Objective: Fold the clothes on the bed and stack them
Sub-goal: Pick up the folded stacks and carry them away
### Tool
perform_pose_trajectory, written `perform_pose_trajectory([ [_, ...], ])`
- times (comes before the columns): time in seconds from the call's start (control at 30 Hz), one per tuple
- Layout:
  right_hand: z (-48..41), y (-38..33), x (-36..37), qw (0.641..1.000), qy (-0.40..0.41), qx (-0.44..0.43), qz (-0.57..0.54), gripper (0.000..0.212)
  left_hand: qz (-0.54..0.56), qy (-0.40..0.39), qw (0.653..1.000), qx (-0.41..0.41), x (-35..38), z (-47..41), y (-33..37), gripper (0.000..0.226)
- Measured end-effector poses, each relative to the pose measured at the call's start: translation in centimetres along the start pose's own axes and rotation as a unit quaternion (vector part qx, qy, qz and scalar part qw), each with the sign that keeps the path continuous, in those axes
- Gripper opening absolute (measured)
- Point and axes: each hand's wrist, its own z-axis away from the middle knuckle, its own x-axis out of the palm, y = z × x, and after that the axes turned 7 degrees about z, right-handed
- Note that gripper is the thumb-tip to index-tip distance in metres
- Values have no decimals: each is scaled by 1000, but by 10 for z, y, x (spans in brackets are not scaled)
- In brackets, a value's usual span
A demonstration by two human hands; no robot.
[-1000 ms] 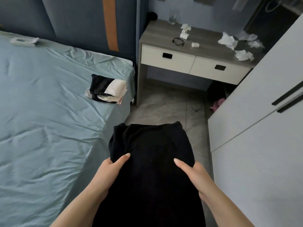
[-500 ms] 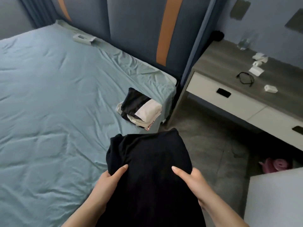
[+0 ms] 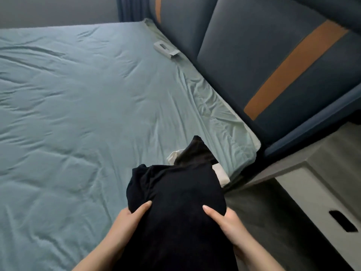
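Observation:
I hold a folded black garment point(image 3: 175, 208) in front of me over the bed's near right corner. My left hand point(image 3: 127, 222) grips its left side, thumb on top. Its right side is held the same way by my right hand point(image 3: 228, 223). Just beyond the garment lies a small stack of folded clothes point(image 3: 197, 151), black with white showing at its edges, on the bed point(image 3: 78, 114) covered by a light blue sheet. The held garment hides most of the stack.
A dark blue padded headboard point(image 3: 254, 55) with orange stripes runs along the bed's right side. A small white box point(image 3: 165, 48) lies on the sheet by the headboard. A white drawer unit point(image 3: 322, 192) stands at the right, with dark floor point(image 3: 263, 222) between it and the bed.
The view has swung left toward the bed. The black garment in both hands has come over the bed's corner and now covers most of the folded stack.

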Motion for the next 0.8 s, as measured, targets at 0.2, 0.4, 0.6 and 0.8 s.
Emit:
perform_pose_trajectory([
  [0.2,-74,-34,-19,996,-79,-11,38,39,38,80,996,-12,23,-27,19,37],
  [0.4,-155,-47,-79,984,-152,-36,90,38,62,101,993,-7,91,-54,29,40],
  [0.6,-245,-50,-154,977,-155,-46,141,42,81,162,983,-4,195,-102,40,43],
  [0.8,-329,-58,-182,967,-209,-39,138,36,98,195,976,-4,237,-164,50,43],
])
